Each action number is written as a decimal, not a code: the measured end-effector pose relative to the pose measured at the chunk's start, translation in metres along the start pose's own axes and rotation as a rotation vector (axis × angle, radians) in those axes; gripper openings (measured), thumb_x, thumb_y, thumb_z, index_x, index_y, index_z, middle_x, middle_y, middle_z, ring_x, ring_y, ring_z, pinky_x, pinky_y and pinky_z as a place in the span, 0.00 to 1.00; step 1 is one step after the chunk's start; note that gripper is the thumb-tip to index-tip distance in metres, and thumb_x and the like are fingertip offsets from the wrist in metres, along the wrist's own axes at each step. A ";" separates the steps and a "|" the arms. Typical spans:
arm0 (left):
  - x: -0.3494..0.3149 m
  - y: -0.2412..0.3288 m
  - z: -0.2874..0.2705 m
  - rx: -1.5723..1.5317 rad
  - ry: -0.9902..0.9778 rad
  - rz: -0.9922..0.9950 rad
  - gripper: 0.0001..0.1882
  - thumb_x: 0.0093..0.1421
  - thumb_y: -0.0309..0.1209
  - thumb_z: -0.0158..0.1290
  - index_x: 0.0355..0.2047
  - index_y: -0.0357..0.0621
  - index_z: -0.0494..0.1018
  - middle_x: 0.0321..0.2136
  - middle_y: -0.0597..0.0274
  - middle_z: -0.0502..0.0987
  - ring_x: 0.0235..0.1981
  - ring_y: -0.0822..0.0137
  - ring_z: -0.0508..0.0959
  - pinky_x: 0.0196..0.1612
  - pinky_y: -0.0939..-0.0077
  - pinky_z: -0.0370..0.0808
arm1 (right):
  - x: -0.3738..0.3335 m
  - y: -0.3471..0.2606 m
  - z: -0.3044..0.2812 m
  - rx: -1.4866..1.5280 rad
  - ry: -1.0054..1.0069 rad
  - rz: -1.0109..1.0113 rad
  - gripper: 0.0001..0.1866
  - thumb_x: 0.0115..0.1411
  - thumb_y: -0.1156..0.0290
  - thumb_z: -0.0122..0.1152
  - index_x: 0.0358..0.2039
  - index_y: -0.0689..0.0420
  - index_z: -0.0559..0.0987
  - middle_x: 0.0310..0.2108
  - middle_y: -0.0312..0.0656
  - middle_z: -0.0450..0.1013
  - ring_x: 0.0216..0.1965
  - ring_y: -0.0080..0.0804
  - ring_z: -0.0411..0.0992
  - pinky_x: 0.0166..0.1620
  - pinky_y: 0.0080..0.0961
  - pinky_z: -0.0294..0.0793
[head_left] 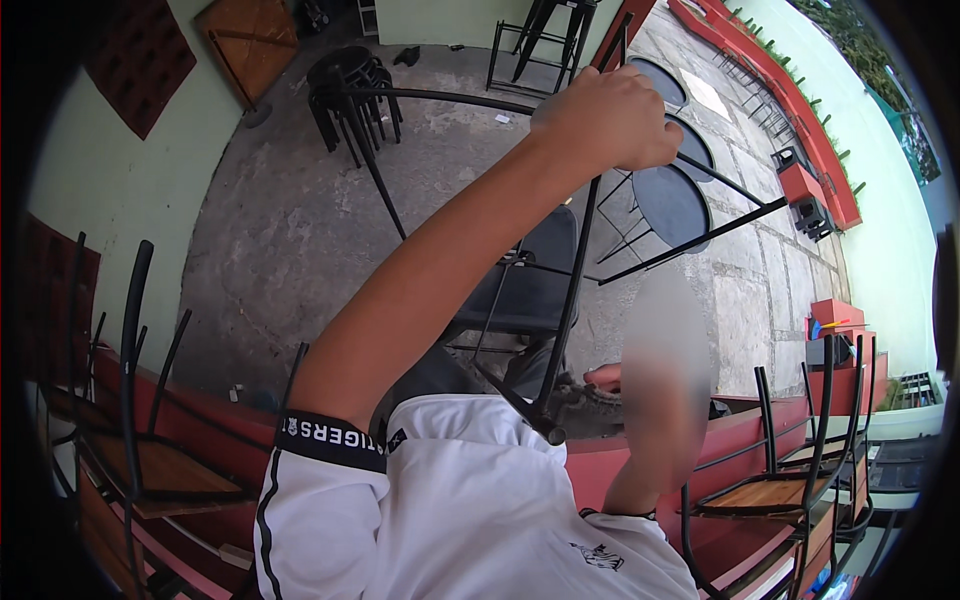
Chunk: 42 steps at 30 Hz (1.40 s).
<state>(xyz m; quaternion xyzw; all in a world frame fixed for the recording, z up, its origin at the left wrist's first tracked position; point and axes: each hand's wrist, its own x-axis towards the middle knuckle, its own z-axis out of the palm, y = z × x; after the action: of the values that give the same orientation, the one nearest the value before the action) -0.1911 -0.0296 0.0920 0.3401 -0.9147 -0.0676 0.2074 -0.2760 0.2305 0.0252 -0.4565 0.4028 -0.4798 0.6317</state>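
Note:
My left hand (pixel 622 118), arm stretched up and across, is closed round a bar of a black metal frame (pixel 575 290). The frame has several thin legs spreading left and right; one tube comes down close to my lap and ends in a round tip. A pale blur covers most of my right hand (pixel 605 377), leaving only some fingers showing. They are beside a grey, ragged, fuzzy thing (pixel 588 402) near that tube's low end; whether they hold it is unclear. A black chair (pixel 520 290) stands just beyond my knees, behind the frame.
Stacked black stools (pixel 352 80) stand at the far left, and a tall black stool (pixel 550 40) at the back. Round dark tables (pixel 672 205) are to the right. Chairs with wooden seats (pixel 165 475) flank me on both sides, near a low red wall (pixel 745 440).

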 end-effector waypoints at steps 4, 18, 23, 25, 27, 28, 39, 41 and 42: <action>-0.002 0.005 -0.001 0.015 -0.010 -0.025 0.26 0.60 0.45 0.39 0.42 0.38 0.79 0.46 0.54 0.77 0.53 0.64 0.71 0.55 0.61 0.68 | 0.012 0.014 0.017 0.137 0.315 0.033 0.39 0.27 0.76 0.52 0.47 0.76 0.74 0.37 0.49 0.77 0.35 0.33 0.77 0.43 0.20 0.73; -0.003 0.003 -0.004 0.014 0.064 -0.104 0.26 0.59 0.45 0.42 0.40 0.34 0.78 0.43 0.49 0.78 0.50 0.59 0.75 0.55 0.58 0.70 | 0.013 -0.014 0.057 -0.165 0.011 -0.195 0.20 0.36 0.79 0.74 0.24 0.57 0.69 0.26 0.38 0.68 0.28 0.24 0.68 0.31 0.20 0.65; -0.004 0.007 -0.009 0.024 -0.069 -0.130 0.26 0.61 0.44 0.39 0.42 0.38 0.79 0.45 0.53 0.78 0.54 0.62 0.71 0.54 0.57 0.68 | 0.011 -0.003 0.059 -0.213 0.122 -0.181 0.18 0.39 0.85 0.68 0.17 0.54 0.65 0.16 0.34 0.65 0.20 0.24 0.65 0.26 0.22 0.60; -0.005 0.005 -0.009 0.007 -0.068 -0.102 0.27 0.60 0.45 0.39 0.42 0.38 0.79 0.45 0.50 0.78 0.53 0.60 0.72 0.55 0.60 0.70 | 0.017 0.009 0.049 -0.251 -0.023 -0.355 0.16 0.37 0.87 0.62 0.18 0.55 0.65 0.16 0.36 0.64 0.21 0.28 0.65 0.26 0.24 0.60; -0.007 0.002 -0.005 0.033 -0.045 -0.102 0.27 0.60 0.45 0.38 0.42 0.38 0.79 0.46 0.50 0.78 0.54 0.59 0.73 0.55 0.61 0.70 | 0.024 0.036 0.038 -0.246 -0.033 -0.334 0.16 0.33 0.88 0.60 0.17 0.56 0.64 0.17 0.37 0.64 0.20 0.29 0.63 0.25 0.25 0.60; -0.008 0.001 -0.004 0.054 -0.018 -0.102 0.27 0.60 0.45 0.38 0.43 0.38 0.79 0.46 0.49 0.77 0.54 0.58 0.73 0.55 0.62 0.71 | 0.027 0.054 0.034 -0.246 -0.043 -0.311 0.16 0.30 0.88 0.58 0.17 0.57 0.63 0.17 0.39 0.64 0.18 0.30 0.61 0.24 0.25 0.59; -0.007 0.003 -0.021 -0.051 0.010 0.006 0.25 0.59 0.39 0.40 0.32 0.28 0.79 0.40 0.40 0.79 0.51 0.51 0.75 0.52 0.66 0.73 | 0.048 0.306 -0.036 -0.508 0.119 0.032 0.11 0.31 0.77 0.52 0.19 0.54 0.63 0.20 0.34 0.67 0.29 0.32 0.60 0.48 0.26 0.52; -0.008 0.000 -0.019 -0.064 0.030 0.027 0.24 0.59 0.38 0.40 0.33 0.28 0.79 0.39 0.40 0.79 0.49 0.51 0.75 0.52 0.66 0.73 | 0.052 0.309 -0.036 -0.561 0.078 -0.023 0.11 0.32 0.78 0.52 0.19 0.54 0.63 0.19 0.35 0.66 0.28 0.32 0.60 0.49 0.26 0.51; -0.009 0.001 -0.020 -0.067 0.028 0.022 0.24 0.59 0.38 0.40 0.33 0.28 0.79 0.39 0.40 0.79 0.49 0.51 0.75 0.52 0.66 0.73 | 0.053 0.310 -0.037 -0.561 0.075 -0.017 0.11 0.32 0.78 0.52 0.19 0.54 0.63 0.19 0.35 0.66 0.28 0.32 0.60 0.49 0.26 0.51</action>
<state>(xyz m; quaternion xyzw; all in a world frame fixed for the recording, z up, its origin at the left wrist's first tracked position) -0.1772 -0.0224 0.1072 0.3236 -0.9127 -0.0911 0.2322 -0.2260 0.2102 -0.2866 -0.5987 0.5391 -0.3716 0.4613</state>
